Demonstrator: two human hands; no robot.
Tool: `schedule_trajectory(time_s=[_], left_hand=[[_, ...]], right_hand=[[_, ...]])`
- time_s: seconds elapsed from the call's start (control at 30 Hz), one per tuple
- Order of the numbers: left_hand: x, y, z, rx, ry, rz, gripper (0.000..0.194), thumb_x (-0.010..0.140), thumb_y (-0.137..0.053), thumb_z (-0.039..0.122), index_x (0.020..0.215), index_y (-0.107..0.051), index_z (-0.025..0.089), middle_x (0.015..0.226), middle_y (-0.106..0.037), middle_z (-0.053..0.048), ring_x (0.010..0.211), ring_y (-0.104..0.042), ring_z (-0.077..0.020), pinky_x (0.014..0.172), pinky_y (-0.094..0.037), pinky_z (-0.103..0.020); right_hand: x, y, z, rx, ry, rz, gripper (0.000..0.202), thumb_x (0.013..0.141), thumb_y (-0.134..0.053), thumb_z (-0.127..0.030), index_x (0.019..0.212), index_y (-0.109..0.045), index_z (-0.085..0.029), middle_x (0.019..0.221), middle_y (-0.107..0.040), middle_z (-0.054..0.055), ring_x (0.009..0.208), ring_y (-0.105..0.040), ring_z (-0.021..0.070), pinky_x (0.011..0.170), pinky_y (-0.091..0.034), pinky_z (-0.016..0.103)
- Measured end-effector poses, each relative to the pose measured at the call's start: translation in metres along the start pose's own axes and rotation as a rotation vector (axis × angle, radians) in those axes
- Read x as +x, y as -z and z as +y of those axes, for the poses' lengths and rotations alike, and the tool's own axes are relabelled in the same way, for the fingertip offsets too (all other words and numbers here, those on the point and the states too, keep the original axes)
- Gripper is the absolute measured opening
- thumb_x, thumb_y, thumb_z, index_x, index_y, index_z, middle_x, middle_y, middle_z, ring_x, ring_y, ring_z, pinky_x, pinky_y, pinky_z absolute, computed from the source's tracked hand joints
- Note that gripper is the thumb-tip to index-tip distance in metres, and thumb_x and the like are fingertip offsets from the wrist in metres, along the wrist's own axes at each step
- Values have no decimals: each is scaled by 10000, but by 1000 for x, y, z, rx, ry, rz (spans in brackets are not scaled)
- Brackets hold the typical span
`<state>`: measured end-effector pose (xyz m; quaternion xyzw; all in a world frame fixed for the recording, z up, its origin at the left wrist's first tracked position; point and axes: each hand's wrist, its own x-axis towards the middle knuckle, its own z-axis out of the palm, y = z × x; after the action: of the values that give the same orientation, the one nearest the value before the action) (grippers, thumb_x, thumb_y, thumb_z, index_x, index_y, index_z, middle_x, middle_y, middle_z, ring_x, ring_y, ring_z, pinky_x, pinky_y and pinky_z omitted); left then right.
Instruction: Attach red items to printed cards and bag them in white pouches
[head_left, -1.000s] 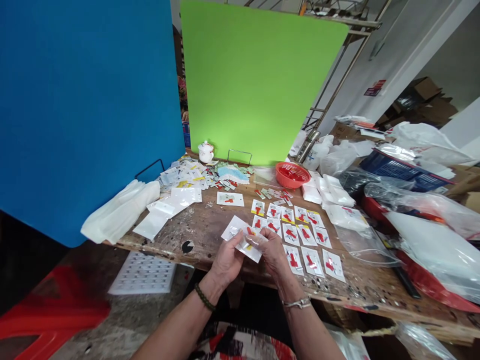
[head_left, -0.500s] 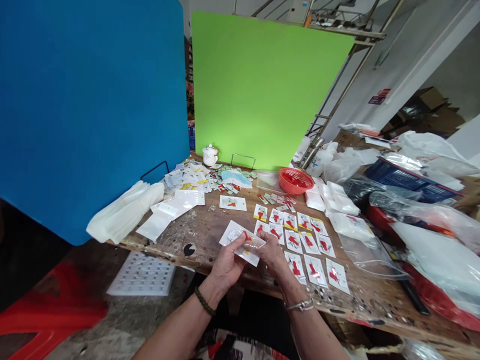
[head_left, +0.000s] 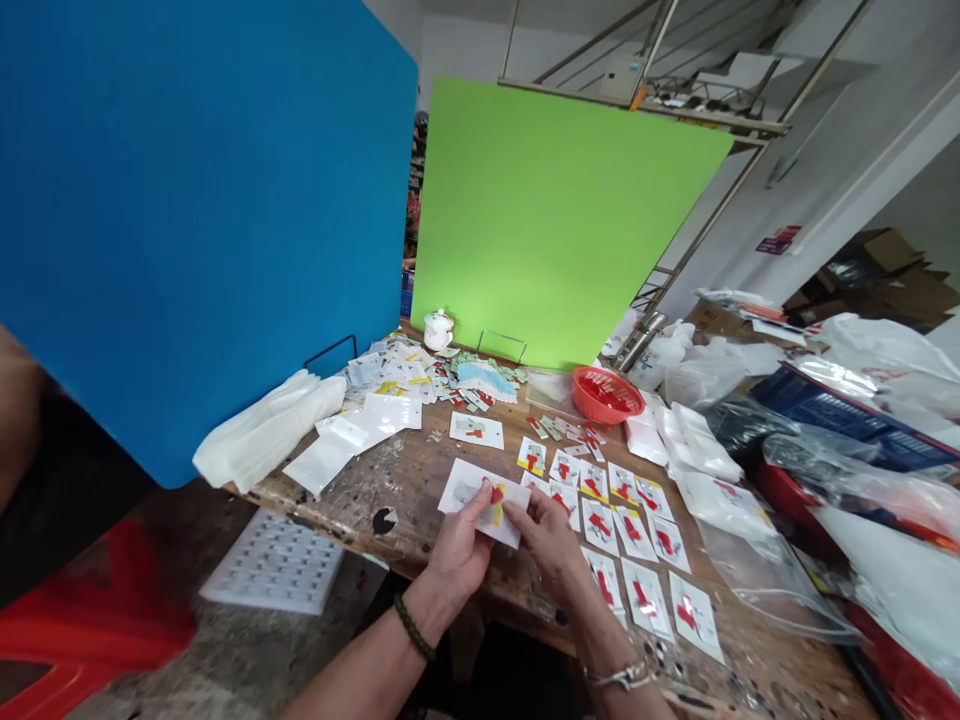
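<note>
Head camera: looked forward and down from the person's head.
Left hand (head_left: pixel 459 553) and right hand (head_left: pixel 553 540): lay near, low in the middle of the view.
Wooden table (head_left: pixel 416 475): was seen from above, at a slant.
Green board (head_left: pixel 562 225): stood farther off, beyond the table.

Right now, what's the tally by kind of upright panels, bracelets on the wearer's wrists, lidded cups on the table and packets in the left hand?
Upright panels: 2 (blue panel, green panel)
Bracelets: 2 (dark braided bracelet, silvery bracelet)
Lidded white cup: 1
White packet in the left hand: 1
Total: 6
</note>
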<state>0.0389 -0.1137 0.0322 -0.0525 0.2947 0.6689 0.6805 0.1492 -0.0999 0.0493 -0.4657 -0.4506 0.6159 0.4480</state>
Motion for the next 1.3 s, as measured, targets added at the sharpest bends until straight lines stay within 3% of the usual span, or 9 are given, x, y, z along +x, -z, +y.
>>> schedule_trajectory(time_s=[0.17,0.3,0.4,0.53,0.63,0.77,0.9,1.13,1.3], left_hand=[[11,5,22,93,-69,-142,182,703,-738,145,875,-702,98,847,-739,-111,823,-700,-236,814,-558,-366],[30,10,46,255,-225,-120,237,629,-788,175,844,-710,111,807,-740,-106,775,-698,-237,728,-563,-346],[50,9,63,486,-364,-113,227,682,-726,201,899,-715,135,858,-741,-103,740,-690,-220,664,-556,-324],[75,8,100,1138,-772,-5,312,775,-580,165,1066,-690,182,1057,-708,-96,912,-655,-218,835,-519,-366],[89,10,138,1779,-994,126,354,783,-502,88,1066,-695,175,1198,-645,-111,1130,-553,-251,1031,-378,-418],[103,11,181,2082,-982,219,430,775,-472,76,1147,-659,184,1305,-570,-124,1278,-398,-332,1090,-206,-551],[115,7,202,2213,-845,259,490,695,-538,75,1159,-651,183,1223,-601,-145,1208,-444,-362,1059,-160,-614],[121,4,218,2140,-919,227,273,726,-544,104,906,-735,180,976,-697,-108,1025,-571,-279,1029,-299,-456],[107,-11,224,2041,-1044,43,217,804,-537,181,907,-728,197,1013,-700,-74,960,-609,-196,893,-436,-302]], right_hand=[[32,-5,-2,-93,59,-3,342,513,-831,-441,675,-665,-189,605,-682,17,542,-594,185,534,-478,303],[67,-9,-9,-143,18,-70,340,486,-825,-426,661,-678,-174,618,-698,34,507,-568,173,498,-433,285],[101,-12,-10,-186,26,-40,375,481,-791,-435,712,-674,-164,641,-695,37,542,-580,187,516,-428,290],[143,-11,-8,-589,160,140,305,633,-649,-441,740,-662,-157,639,-655,43,614,-589,217,572,-429,313],[157,-10,-5,-1043,359,208,263,692,-601,-313,862,-687,-131,832,-676,122,833,-602,283,750,-441,385],[150,-19,8,-1201,665,177,370,723,-557,-190,1077,-653,-139,1131,-608,162,1076,-521,306,934,-386,452],[126,-35,29,-1098,707,61,318,751,-530,-174,1036,-670,-154,1139,-587,154,1091,-522,285,964,-410,440],[85,-47,47,-897,644,-50,272,711,-536,-130,927,-691,-186,1080,-612,118,1044,-568,266,950,-452,414],[79,-50,39,-738,631,16,282,719,-556,-184,977,-671,-194,1078,-630,110,1012,-575,262,872,-481,415]])
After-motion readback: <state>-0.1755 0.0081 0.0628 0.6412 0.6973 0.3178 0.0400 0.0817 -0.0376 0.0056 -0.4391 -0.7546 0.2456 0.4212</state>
